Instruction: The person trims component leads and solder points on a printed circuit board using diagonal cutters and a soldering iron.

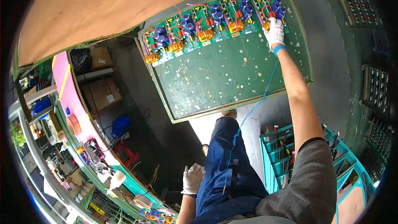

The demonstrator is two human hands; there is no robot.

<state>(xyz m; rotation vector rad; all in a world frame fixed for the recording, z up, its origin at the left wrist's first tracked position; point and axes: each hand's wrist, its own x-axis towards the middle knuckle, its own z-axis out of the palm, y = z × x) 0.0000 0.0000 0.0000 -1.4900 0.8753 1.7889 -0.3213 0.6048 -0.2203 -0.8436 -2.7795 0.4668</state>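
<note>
My right hand (275, 34), in a white glove with a blue wrist strap (279, 49), reaches out to the far right of a green tray (207, 81). Its fingers close over the front part of a green circuit board (260, 8), by an orange copper coil (266, 25). The fingertips are partly hidden among the red and blue parts. More boards of the same kind (206, 23) stand in a row along the tray's far side, with blue capacitors, coils and red wires. Low beside my thigh hangs my gloved left hand (193, 178), fingers loosely stretched and holding nothing.
A coiled blue cord (242, 122) runs from the wrist strap to my lap. At right stands a teal slotted rack (269, 157) with boards. Cardboard boxes (100, 91) and a pink-and-teal bench (78, 112) with tools are at left. A wooden panel (103, 8) overhangs the top.
</note>
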